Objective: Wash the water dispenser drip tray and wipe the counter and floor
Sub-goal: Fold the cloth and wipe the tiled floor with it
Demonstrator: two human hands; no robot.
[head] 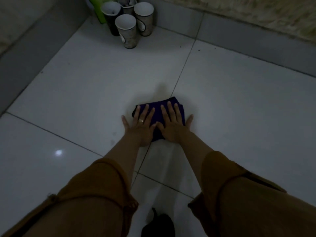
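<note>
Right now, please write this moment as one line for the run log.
stage: floor wipe | left hand: flat on cloth | right hand: flat on cloth | cups: upright in corner

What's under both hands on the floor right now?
A folded dark purple cloth, pressed flat onto the white floor tiles by the left hand and right hand. Whatever is on the tile beneath the cloth is covered.
</note>
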